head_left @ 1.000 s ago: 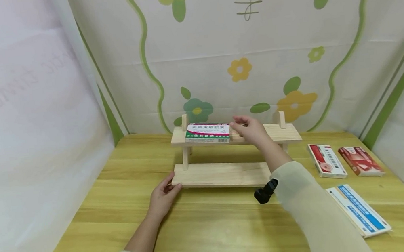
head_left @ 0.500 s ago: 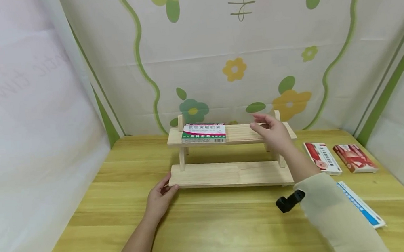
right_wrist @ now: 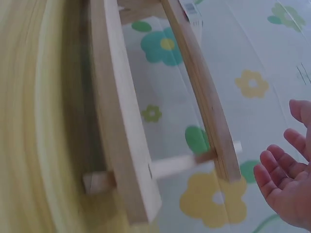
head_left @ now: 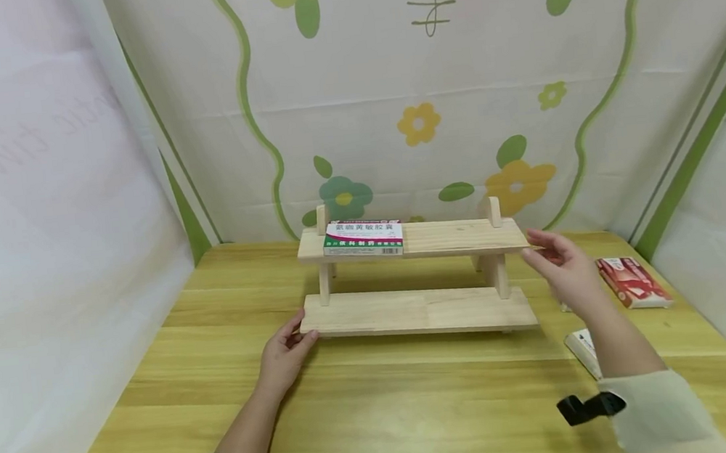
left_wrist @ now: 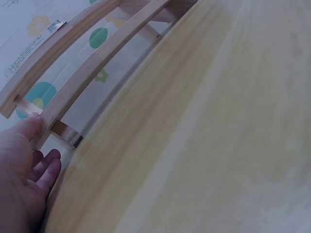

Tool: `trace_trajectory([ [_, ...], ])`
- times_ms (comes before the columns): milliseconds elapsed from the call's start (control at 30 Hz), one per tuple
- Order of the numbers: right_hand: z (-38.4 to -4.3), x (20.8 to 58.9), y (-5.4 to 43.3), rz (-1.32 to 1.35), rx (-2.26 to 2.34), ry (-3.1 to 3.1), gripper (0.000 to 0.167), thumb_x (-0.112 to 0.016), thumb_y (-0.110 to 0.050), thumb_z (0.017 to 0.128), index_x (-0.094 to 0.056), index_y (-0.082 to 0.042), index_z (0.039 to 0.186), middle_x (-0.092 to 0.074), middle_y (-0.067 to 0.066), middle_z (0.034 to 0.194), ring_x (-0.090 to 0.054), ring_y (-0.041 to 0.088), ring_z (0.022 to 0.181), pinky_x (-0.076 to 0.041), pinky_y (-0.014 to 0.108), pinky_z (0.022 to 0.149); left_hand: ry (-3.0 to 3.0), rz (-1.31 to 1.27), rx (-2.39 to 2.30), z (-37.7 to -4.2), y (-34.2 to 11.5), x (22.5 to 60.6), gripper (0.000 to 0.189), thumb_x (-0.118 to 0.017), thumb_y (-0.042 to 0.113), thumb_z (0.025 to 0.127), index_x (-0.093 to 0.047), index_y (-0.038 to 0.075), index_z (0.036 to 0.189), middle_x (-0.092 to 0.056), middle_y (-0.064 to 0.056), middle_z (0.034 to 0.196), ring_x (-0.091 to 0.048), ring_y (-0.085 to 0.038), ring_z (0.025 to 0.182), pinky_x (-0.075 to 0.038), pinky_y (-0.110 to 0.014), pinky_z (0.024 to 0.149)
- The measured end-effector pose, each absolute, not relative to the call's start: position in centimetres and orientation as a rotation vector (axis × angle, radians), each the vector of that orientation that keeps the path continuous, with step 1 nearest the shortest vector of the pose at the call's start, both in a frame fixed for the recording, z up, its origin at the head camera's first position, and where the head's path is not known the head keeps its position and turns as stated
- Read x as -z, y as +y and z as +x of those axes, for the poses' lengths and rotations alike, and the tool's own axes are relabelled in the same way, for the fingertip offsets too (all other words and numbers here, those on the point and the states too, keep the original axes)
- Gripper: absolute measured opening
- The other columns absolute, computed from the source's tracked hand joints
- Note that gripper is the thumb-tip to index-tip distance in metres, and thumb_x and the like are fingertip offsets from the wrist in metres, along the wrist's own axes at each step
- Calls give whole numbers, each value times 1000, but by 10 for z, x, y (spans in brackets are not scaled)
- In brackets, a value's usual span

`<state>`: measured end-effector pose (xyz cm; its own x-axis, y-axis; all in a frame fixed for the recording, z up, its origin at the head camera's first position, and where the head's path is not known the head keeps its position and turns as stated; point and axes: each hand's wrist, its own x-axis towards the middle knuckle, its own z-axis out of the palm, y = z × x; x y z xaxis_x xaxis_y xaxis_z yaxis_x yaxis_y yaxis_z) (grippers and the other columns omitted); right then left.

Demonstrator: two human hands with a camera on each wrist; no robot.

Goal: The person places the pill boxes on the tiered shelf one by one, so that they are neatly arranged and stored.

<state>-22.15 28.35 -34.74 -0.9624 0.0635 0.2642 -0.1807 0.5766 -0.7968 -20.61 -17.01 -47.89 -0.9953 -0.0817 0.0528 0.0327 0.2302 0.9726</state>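
A two-tier wooden display rack (head_left: pixel 410 309) stands on the table. On the left of its upper board lies a white, pink and green medicine box (head_left: pixel 364 238). My left hand (head_left: pixel 283 354) pinches the left end of the lower board, thumb on its front edge; in the left wrist view the thumb (left_wrist: pixel 30 125) overlaps the board's end, with other fingers below. Just off the right end of the upper board is my right hand (head_left: pixel 564 269), holding nothing. The right wrist view shows its fingers (right_wrist: pixel 279 170) loosely bent and apart from the rack.
A red medicine box (head_left: pixel 634 282) lies on the table at the right. Nearer, a white box (head_left: pixel 583 351) is mostly hidden by my right arm, and another box behind the hand barely shows. A flowered cloth (head_left: pixel 348 75) hangs behind the rack.
My right hand has moved from beside the medicine box, rightward along the upper board and past its right end. The box stays on the board, and my left hand keeps its hold.
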Motion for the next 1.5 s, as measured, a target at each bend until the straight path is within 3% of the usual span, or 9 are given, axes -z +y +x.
trace_trajectory([
  [200,-194,360,318,13,-1325,-2535,57,-59,-37,98,-47,-6,144,-49,-38,107,-51,-17,92,-46,4,71,-2401,64,1885,-206,-171,478,60,-70,23,92,-47,7,145,-42,-17,152,-57,-29,119,-47,-8,83],
  [567,-164,387,358,-130,-1258,-2486,31,-62,-30,97,-60,-26,128,-49,-44,99,-47,-22,88,-42,0,69,-2400,67,1890,-204,-172,477,58,-68,21,93,-46,7,145,-42,-17,152,-57,-29,119,-46,-7,83],
  [900,-138,414,387,-334,-1235,-2567,46,-60,-41,97,-53,-26,140,-43,-46,95,-42,-24,86,-40,1,67,-2408,70,1905,-204,-172,476,58,-68,21,94,-46,9,146,-40,-18,153,-55,-29,121,-46,-6,83],
  [1033,-131,423,398,-388,-1182,-2612,58,-60,-44,96,-48,-14,144,-39,-46,96,-37,-25,86,-37,1,66,-2406,71,1906,-204,-171,476,58,-68,20,94,-46,8,146,-40,-18,153,-56,-28,120,-46,-6,82],
  [1167,-127,430,409,-478,-1121,-2714,72,-57,-51,95,-39,-7,149,-53,-29,113,-30,-24,87,-35,11,71,-2397,64,1909,-205,-171,478,58,-68,19,94,-46,7,146,-41,-18,153,-56,-28,118,-46,-6,82],
  [1233,-127,432,413,-537,-1115,-2766,77,-54,-55,95,-34,-6,152,-56,-3,134,-45,-9,98,-42,24,84,-2398,58,1904,-205,-171,478,58,-68,19,94,-45,6,146,-41,-19,152,-56,-28,118,-46,-6,82],
  [1333,-127,435,416,-622,-1153,-2822,83,-49,-58,96,-25,-3,154,-30,33,151,-46,29,123,-39,53,96,-2399,55,1906,-205,-170,478,59,-68,21,93,-46,7,146,-41,-18,152,-56,-28,119,-46,-6,82],
  [1400,-126,438,417,-671,-1194,-2829,87,-49,-59,95,-22,-2,154,-25,34,153,-31,50,131,-33,65,100,-2403,57,1910,-205,-170,477,58,-68,21,94,-46,7,146,-41,-18,153,-55,-28,119,-46,-6,82],
  [1500,-123,443,421,-716,-1209,-2857,91,-49,-62,94,-21,0,154,-24,34,154,-31,50,132,-34,64,101,-2406,58,1912,-205,-169,476,58,-68,21,94,-46,7,146,-41,-18,153,-55,-28,120,-46,-6,82],
])
